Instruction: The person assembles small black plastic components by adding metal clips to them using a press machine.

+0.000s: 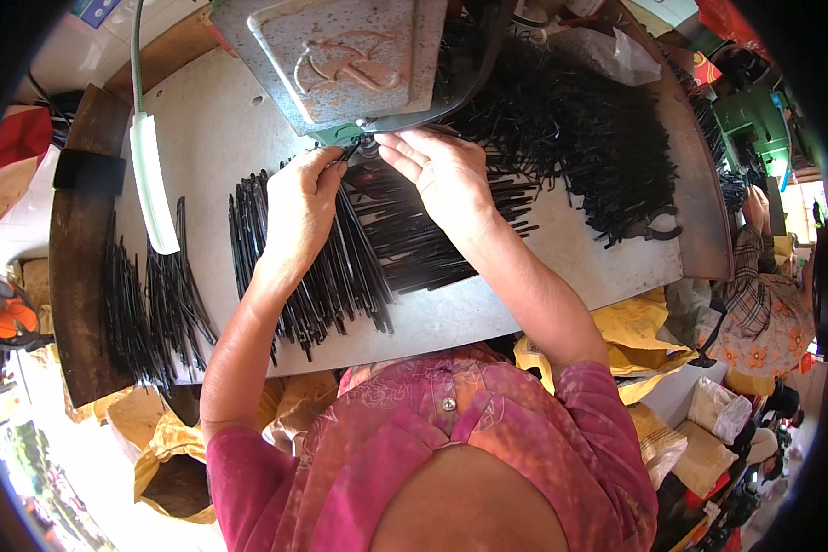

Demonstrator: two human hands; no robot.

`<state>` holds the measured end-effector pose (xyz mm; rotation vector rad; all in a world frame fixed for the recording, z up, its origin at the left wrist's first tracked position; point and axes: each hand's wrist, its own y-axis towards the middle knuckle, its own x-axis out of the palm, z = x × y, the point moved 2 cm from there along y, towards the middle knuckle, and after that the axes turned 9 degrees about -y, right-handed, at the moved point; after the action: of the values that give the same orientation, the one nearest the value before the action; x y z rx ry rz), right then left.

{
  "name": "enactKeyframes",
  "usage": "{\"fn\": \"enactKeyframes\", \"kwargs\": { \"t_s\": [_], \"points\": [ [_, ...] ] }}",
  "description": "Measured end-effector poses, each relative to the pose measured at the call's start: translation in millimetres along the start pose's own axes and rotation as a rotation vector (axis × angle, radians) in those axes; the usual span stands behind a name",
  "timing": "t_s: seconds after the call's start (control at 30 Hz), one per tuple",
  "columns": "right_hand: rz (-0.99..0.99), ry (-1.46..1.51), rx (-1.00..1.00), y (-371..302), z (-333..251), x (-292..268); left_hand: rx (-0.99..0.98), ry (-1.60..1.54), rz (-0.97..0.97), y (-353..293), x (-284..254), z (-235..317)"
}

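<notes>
Pinching a slim black piece [351,148], your left hand [304,195] sits by the far grey machine [340,69]; your right hand [447,175] has a hold I cannot tell.

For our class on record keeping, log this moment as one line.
left hand: holding thin black piece | right hand: near lower end of grey machine | black rods: in bunches on pale table

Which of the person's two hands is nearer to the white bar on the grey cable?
Left. The left hand is to the right of the white bar, apart from it; the right hand is farther right, beyond the left hand.
</notes>
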<state>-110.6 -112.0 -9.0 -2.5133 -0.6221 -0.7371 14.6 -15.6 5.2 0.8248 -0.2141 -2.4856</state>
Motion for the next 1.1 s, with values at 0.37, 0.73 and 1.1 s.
{"fn": "enactKeyframes", "kwargs": {
  "t_s": [0.37,0.73,1.1],
  "points": [
    [-0.007,0.01,-0.024,0.7,4.3,-0.1,-0.045,-0.027,0.014,1.0,-0.7,6.7],
    [-0.014,0.007,-0.045,1.7,5.3,0.1,-0.06,-0.044,0.009,2.1,2.1,7.0],
    [-0.017,-0.005,-0.08,-1.8,5.9,2.6,0.073,0.11,0.007,1.7,1.4,9.1]
  ]
}}
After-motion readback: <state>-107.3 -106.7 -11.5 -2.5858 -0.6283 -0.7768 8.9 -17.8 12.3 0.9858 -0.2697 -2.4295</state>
